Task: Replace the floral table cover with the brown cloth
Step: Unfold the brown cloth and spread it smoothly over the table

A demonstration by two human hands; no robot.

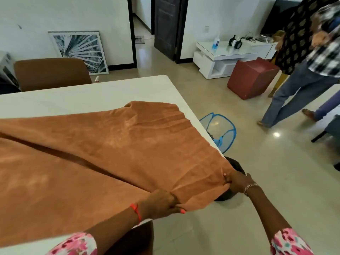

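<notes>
The brown cloth (103,151) lies spread over most of the white table (77,96), with a long fold running across it and one far corner curled up. My left hand (161,201) grips the cloth's near edge at the table's corner. My right hand (237,181) pinches the same edge further right, where the cloth hangs past the table's side. No floral cover is in view.
A blue mesh hamper (219,129) stands on the floor by the table's right side. A brown chair (51,72) sits behind the table. A dark round stool (237,166) is under my right hand. A red box (252,78), a white TV stand (226,54) and two people (301,74) are at right.
</notes>
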